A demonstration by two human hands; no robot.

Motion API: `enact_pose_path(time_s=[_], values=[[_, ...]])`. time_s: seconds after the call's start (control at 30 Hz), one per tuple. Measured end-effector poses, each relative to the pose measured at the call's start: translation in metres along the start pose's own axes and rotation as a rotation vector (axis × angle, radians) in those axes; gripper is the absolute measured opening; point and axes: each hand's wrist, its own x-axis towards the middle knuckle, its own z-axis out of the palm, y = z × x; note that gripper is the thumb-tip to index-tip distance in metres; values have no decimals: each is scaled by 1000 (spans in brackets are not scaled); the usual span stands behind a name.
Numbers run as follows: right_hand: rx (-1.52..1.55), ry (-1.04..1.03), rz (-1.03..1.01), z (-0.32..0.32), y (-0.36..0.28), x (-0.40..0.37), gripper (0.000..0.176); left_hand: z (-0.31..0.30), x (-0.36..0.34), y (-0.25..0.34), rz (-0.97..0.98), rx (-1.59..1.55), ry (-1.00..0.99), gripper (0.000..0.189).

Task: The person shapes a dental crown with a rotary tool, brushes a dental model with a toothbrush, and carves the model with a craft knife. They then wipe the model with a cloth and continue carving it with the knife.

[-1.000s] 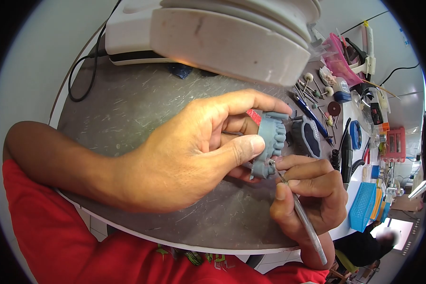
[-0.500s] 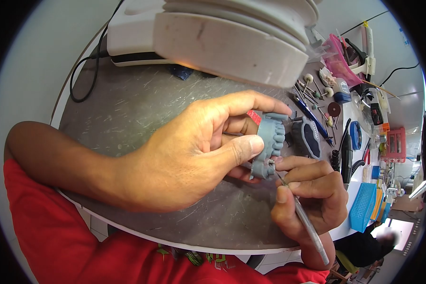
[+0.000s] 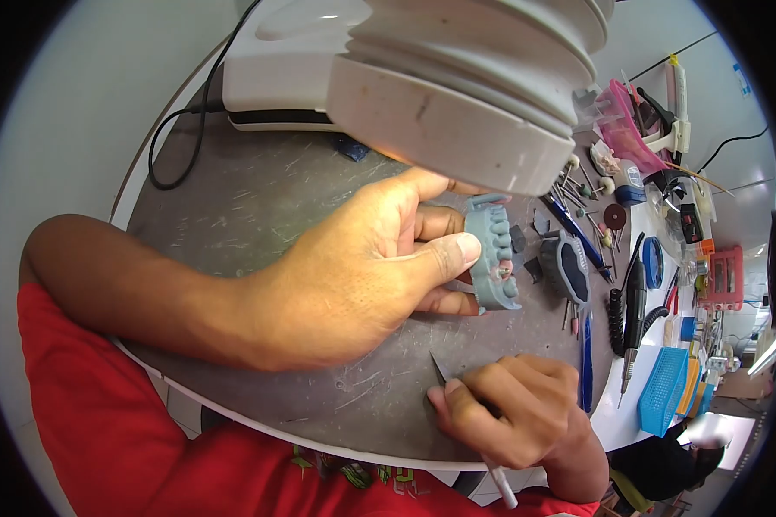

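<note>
My left hand (image 3: 353, 280) grips a grey dental model (image 3: 490, 250) with the thumb pressed on its near side and fingers behind it. A row of teeth on the model faces right, with a small pinkish, shiny spot around one lower tooth. My right hand (image 3: 513, 405) is apart from the model, low over the bench, closed around a dental carving knife (image 3: 502, 488). The knife's thin pointed blade shows beyond the fingertips, angled up and left; its handle end sticks out below the hand. Part of my left index finger is hidden behind the lamp-like hood.
A white ribbed hood (image 3: 457, 129) hangs above my left hand. Right of the model lie another grey dental piece (image 3: 567, 269), a blue pen (image 3: 578, 228) and several rotary burs. Farther right are a handpiece (image 3: 635, 297) and a blue basket (image 3: 664, 392). A person (image 3: 664, 457) is in the background.
My right hand has drawn the knife away from the model, down and left toward the bench's near edge. My left hand has turned the model slightly, showing more of its teeth.
</note>
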Motion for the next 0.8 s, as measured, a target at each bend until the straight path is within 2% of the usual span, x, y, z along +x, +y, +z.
enact_pose_path(time_s=[0.07,0.1,0.17,0.2,0.27,0.3,0.37,0.6,0.73,0.8], values=[[191,-43,-38,-7,0,1,21,0,0,-1,8,-7,9,45],[189,-41,-38,-6,0,1,21,-1,1,-2,33,-12,1,42],[386,166,20,-3,-2,-1,18,-2,1,-3,52,-12,-15,40],[380,171,22,-7,-1,-3,18,-2,1,-2,71,23,-22,37],[299,336,234,-18,3,-9,23,-4,1,-3,93,64,-33,35],[294,340,234,-17,5,-10,23,-6,2,-5,89,32,-48,33],[202,544,384,-10,14,-10,36,-6,2,-5,83,4,-67,31],[579,585,476,8,17,-7,49,-2,1,-1,30,125,-106,29],[542,660,435,6,17,-1,48,1,-4,0,15,271,-126,27],[413,589,350,4,19,-2,45,2,-4,4,-33,267,-143,24]])
